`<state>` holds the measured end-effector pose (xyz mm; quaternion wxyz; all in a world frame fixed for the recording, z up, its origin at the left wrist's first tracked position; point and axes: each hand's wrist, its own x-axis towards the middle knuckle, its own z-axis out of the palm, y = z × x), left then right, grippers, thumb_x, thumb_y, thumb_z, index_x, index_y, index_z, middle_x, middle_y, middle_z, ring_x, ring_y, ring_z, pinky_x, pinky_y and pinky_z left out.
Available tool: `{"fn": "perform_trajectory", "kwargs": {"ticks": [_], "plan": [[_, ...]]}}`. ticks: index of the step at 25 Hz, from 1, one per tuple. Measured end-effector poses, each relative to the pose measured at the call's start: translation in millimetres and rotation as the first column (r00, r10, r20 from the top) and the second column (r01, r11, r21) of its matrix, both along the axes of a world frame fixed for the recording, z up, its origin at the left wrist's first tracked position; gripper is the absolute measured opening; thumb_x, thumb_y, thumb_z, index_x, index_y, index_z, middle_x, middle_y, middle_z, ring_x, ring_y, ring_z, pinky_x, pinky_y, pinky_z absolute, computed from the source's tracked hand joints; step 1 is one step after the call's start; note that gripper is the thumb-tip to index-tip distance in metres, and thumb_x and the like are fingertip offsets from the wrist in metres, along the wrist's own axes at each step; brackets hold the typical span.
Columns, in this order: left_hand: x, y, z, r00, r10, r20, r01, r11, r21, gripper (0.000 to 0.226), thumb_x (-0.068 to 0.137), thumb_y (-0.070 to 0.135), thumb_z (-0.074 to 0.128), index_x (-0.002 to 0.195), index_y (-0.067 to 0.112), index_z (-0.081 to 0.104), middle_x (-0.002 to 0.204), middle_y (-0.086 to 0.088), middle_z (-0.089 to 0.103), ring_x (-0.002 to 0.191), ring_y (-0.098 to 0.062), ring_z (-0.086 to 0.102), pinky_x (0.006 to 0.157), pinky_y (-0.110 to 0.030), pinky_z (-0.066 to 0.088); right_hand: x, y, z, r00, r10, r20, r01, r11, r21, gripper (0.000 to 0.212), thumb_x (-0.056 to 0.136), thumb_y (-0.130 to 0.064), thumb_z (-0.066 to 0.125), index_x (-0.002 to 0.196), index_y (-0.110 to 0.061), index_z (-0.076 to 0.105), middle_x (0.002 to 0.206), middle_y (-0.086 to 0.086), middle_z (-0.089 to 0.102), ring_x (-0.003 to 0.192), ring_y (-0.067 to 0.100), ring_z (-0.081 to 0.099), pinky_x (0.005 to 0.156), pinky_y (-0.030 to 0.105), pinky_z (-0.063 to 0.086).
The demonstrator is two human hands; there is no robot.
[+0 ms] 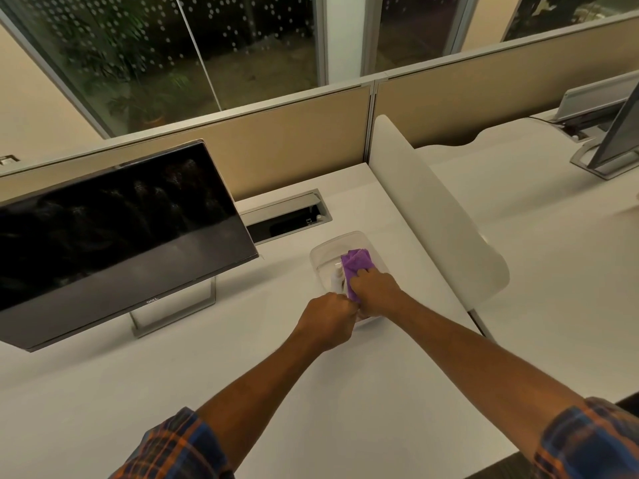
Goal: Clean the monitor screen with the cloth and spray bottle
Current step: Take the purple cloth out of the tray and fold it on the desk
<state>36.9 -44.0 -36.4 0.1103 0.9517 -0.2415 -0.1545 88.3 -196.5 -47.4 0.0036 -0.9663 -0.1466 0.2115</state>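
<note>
A dark monitor (114, 233) on a silver stand fills the left of the desk, its screen off and tilted back. To its right sits a clear plastic tub (332, 245). Inside it lie a purple cloth (357, 262) and a small white spray bottle (337, 276). My right hand (375, 293) is closed over the near end of the cloth inside the tub. My left hand (328, 321) is curled around the bottom of the spray bottle at the tub's near rim. Both forearms reach in from the bottom of the view.
An open cable hatch (288, 217) lies in the white desk (173, 375) behind the tub. A white curved divider (439, 216) stands just right of the tub. Beige partition panels (276, 150) run along the back. Another monitor stand (608, 157) is on the neighbouring desk.
</note>
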Motion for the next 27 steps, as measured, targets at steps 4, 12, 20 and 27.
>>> {"fn": "perform_trajectory", "kwargs": {"ticks": [4, 12, 20, 27], "plan": [[-2.8, -1.0, -0.1, 0.999, 0.037, -0.001, -0.037, 0.999, -0.025, 0.033, 0.108, 0.028, 0.058, 0.138, 0.015, 0.065, 0.136, -0.009, 0.067, 0.114, -0.024, 0.068, 0.107, -0.033, 0.053, -0.3, 1.6, -6.0, 0.995, -0.087, -0.053, 0.089, 0.995, 0.049, 0.046, 0.103, -0.037, 0.068, 0.139, -0.011, 0.057, 0.134, 0.009, 0.067, 0.122, 0.029, 0.067, 0.11, 0.034, 0.051], [-11.4, -4.9, 11.6, 0.978, 0.205, 0.026, -0.197, 0.962, -0.189, 0.029, 0.11, 0.027, 0.053, 0.133, 0.018, 0.069, 0.129, -0.006, 0.074, 0.109, -0.026, 0.071, 0.098, -0.036, 0.059, -3.1, -17.7, 10.9, 0.984, -0.171, -0.05, 0.178, 0.934, 0.309, 0.015, 0.096, -0.021, 0.076, 0.106, -0.012, 0.069, 0.105, 0.008, 0.074, 0.088, 0.018, 0.062, 0.082, 0.022, 0.048], [-11.0, -19.5, 24.5, 0.748, 0.594, -0.297, -0.658, 0.601, -0.454, 0.029, 0.105, 0.025, 0.06, 0.128, 0.017, 0.077, 0.12, -0.004, 0.08, 0.095, -0.015, 0.07, 0.093, -0.022, 0.052, -2.6, -27.0, 55.3, 0.967, -0.247, -0.062, 0.249, 0.861, 0.443, 0.008, 0.09, -0.012, 0.078, 0.098, -0.012, 0.074, 0.099, 0.007, 0.076, 0.088, 0.022, 0.071, 0.081, 0.025, 0.055], [-30.8, -23.6, 47.8, 0.592, 0.553, -0.586, -0.784, 0.228, -0.577, 0.024, 0.101, 0.02, 0.07, 0.124, 0.022, 0.077, 0.113, 0.002, 0.079, 0.098, -0.015, 0.076, 0.092, -0.031, 0.064, -24.7, -20.7, 82.4, 0.942, -0.33, -0.062, 0.313, 0.793, 0.523, 0.009, 0.091, -0.018, 0.079, 0.098, -0.019, 0.074, 0.097, 0.0, 0.075, 0.086, 0.016, 0.069, 0.07, 0.014, 0.048]]}}
